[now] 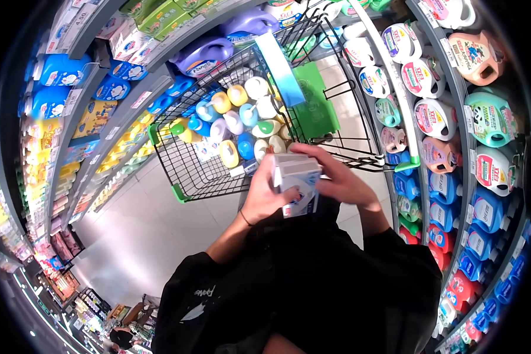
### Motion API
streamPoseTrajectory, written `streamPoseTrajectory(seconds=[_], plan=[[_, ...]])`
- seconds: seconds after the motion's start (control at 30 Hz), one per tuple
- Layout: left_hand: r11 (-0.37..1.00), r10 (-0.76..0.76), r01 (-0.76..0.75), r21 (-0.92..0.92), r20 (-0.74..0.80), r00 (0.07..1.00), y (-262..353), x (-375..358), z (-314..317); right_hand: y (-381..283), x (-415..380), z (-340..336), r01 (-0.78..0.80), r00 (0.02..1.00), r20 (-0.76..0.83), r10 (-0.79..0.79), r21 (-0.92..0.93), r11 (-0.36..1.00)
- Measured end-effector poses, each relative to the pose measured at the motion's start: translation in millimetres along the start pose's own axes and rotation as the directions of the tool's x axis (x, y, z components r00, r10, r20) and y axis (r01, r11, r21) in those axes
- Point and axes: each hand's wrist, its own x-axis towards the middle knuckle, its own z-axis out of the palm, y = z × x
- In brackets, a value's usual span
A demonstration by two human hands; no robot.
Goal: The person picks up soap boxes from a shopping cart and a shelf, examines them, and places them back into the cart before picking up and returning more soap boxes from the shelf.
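Note:
In front of my body I hold a stack of small white and blue boxes (301, 184); their printing is too small to read. My left hand (265, 193) is closed around the stack's left side. My right hand (338, 175) grips it from the right, fingers over the top edge. Just beyond the boxes stands a black wire shopping cart (209, 190) with green corners. Several pump bottles and capped bottles (234, 122) in yellow, blue, white and lilac fill part of its basket. Between my hands and the bottles, a small white box (237, 171) lies partly hidden.
A green panel (314, 97) is at the cart's right part, beside a light blue panel (279, 71). Shelves of detergent jugs (433, 118) rise close on the right. More shelves with blue bottles (65, 71) line the left. Pale tiled floor (130, 206) runs between.

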Motion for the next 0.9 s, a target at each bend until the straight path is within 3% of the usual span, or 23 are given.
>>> streamPoseTrajectory(seconds=[0.03, 0.07, 0.17, 0.2, 0.27, 0.3, 0.43, 0.47, 0.63, 0.8, 0.9], plan=[[0.997, -0.017, 0.016, -0.07, -0.013, 1.0, -2.9, -6.9, -3.3, 0.8, -3.1, 5.3, -0.024, 0.999, 0.046, 0.02, 0.082, 0.996], [0.995, 0.088, -0.089, -0.039, -0.03, 0.996, -0.6, -11.5, -6.6, 4.8, -3.4, 13.5, 0.03, 0.999, 0.031, -0.033, 0.079, 0.996], [0.979, 0.083, -0.1, -0.179, -0.101, 0.991, -10.8, -29.7, -14.8, 14.6, 2.3, 44.2, -0.05, 0.992, -0.118, 0.037, -0.113, 0.992], [0.973, 0.055, -0.083, -0.216, -0.133, 0.99, -15.5, -34.6, -17.7, 21.0, 4.1, 51.5, -0.148, 0.983, -0.12, 0.141, -0.058, 0.987], [0.955, -0.004, -0.054, -0.292, -0.194, 0.981, -24.2, -43.8, -24.7, 51.2, 12.4, 60.3, -0.195, 0.977, -0.062, 0.203, 0.118, 0.974], [0.963, 0.033, -0.092, -0.252, -0.229, 0.973, -31.9, -47.0, -30.3, 63.8, 19.1, 65.0, -0.151, 0.987, -0.036, 0.155, 0.102, 0.983], [0.976, -0.041, -0.047, -0.213, -0.39, 0.92, -56.5, -67.7, -53.1, 84.3, 42.0, 84.3, -0.319, 0.948, 0.022, 0.318, 0.032, 0.947], [0.96, -0.138, 0.026, -0.278, -0.392, 0.91, -56.7, -75.2, -57.0, 104.5, 44.7, 90.6, -0.361, 0.933, 0.019, 0.36, 0.042, 0.932], [0.975, -0.143, 0.012, -0.221, -0.585, 0.798, -83.1, -95.9, -91.6, 131.1, 79.9, 127.7, -0.244, 0.969, 0.007, 0.249, -0.173, 0.954], [0.955, -0.194, 0.039, -0.293, -0.521, 0.831, -101.0, -112.7, -145.3, 161.0, 106.9, 172.8, -0.378, 0.926, -0.091, 0.368, -0.167, 0.911], [0.944, -0.192, 0.024, -0.33, -0.486, 0.852, -113.1, -124.1, -181.5, 170.3, 127.6, 203.9, -0.431, 0.898, -0.226, 0.377, -0.287, 0.855]])
